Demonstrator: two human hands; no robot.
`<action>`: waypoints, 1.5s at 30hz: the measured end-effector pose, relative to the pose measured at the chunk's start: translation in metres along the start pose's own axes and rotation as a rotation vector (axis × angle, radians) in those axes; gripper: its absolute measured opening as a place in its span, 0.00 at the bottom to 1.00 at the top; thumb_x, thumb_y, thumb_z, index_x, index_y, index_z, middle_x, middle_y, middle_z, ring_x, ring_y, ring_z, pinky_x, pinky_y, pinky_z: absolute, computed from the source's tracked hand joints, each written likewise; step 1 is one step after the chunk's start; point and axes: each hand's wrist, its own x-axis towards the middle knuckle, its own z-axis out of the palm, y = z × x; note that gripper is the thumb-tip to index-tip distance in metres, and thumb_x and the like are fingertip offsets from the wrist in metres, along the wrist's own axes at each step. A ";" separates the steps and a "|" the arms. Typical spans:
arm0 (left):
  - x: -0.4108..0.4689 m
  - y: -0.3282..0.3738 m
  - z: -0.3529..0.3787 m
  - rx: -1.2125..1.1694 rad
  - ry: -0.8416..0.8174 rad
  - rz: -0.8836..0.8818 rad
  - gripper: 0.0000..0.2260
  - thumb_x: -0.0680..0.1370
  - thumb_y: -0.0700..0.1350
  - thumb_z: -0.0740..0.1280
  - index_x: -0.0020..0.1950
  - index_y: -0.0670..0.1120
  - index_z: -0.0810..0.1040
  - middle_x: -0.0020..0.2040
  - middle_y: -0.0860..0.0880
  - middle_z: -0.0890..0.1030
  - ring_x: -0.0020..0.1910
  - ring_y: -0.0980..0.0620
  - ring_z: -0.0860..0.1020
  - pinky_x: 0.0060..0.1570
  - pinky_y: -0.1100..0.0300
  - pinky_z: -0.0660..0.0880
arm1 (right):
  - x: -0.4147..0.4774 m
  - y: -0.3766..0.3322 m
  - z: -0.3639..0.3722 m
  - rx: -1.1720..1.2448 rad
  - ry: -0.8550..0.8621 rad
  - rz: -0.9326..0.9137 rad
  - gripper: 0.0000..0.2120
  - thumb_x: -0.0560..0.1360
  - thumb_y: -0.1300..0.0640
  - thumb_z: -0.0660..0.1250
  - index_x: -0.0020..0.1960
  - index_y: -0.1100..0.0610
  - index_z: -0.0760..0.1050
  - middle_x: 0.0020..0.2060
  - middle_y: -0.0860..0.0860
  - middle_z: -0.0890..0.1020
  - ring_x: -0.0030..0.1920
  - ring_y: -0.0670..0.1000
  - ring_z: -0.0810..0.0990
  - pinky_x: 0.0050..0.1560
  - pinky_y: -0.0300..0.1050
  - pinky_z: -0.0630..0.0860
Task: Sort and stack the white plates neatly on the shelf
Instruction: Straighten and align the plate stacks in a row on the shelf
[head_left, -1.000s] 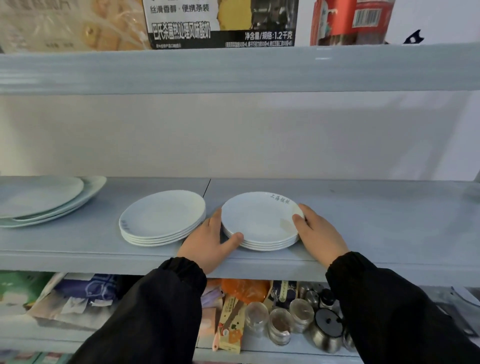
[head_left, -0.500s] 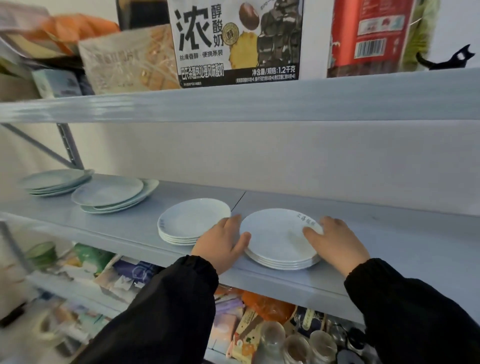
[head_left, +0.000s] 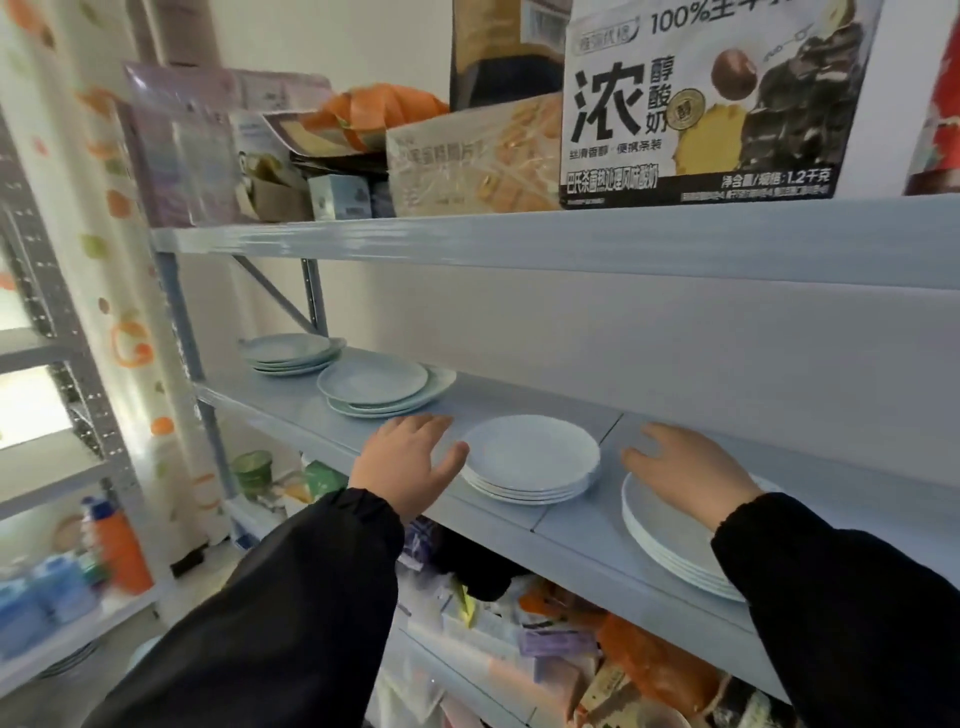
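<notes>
- The grey shelf (head_left: 587, 525) carries every plate in view, in four flat stacks set in a row from the far left corner to the near right.
- The right stack (head_left: 670, 545) is the widest-looking and the nearest. Its near rim comes close to the shelf's front edge, and a sleeve hides part of it.
- The middle stack (head_left: 530, 457) of white plates sits between the two hands. Being round, it has no long axis, so it can be approached from either side alike.
- Two paler stacks, one overlapped (head_left: 374, 384) and one at the corner (head_left: 285, 351), lie well beyond the left hand, further left and back.
- The right hand (head_left: 691, 475) lies over the far part of the right stack with its fingers straight and spread, gripping nothing. Whether the palm presses on the top plate cannot be told.
- The left hand (head_left: 410, 465) is likewise spread and empty. It hovers just left of the middle stack, and its thumb (head_left: 452, 460) is almost at the rim.
- Judging by this, the middle stack lies to the right of the left hand, which is the nearer one; the right hand is a clear gap away.
</notes>
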 end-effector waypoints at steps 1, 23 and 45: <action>-0.001 -0.015 -0.004 0.005 0.002 -0.018 0.33 0.76 0.68 0.46 0.72 0.52 0.71 0.69 0.51 0.75 0.68 0.48 0.70 0.66 0.52 0.66 | 0.002 -0.014 0.004 0.003 -0.009 -0.019 0.33 0.76 0.38 0.59 0.77 0.52 0.61 0.75 0.50 0.65 0.74 0.54 0.64 0.70 0.49 0.63; -0.024 -0.311 -0.059 -0.073 -0.024 -0.187 0.26 0.81 0.62 0.52 0.75 0.50 0.68 0.68 0.48 0.75 0.67 0.47 0.72 0.63 0.53 0.68 | 0.044 -0.295 0.163 0.039 -0.121 -0.129 0.33 0.76 0.40 0.60 0.78 0.46 0.57 0.76 0.48 0.63 0.73 0.52 0.65 0.64 0.46 0.66; 0.141 -0.368 0.028 -0.125 -0.095 -0.186 0.29 0.78 0.66 0.51 0.74 0.52 0.68 0.69 0.50 0.74 0.68 0.49 0.71 0.66 0.50 0.68 | 0.223 -0.320 0.216 0.059 0.039 -0.161 0.34 0.73 0.38 0.60 0.75 0.52 0.63 0.72 0.52 0.68 0.71 0.54 0.64 0.68 0.50 0.65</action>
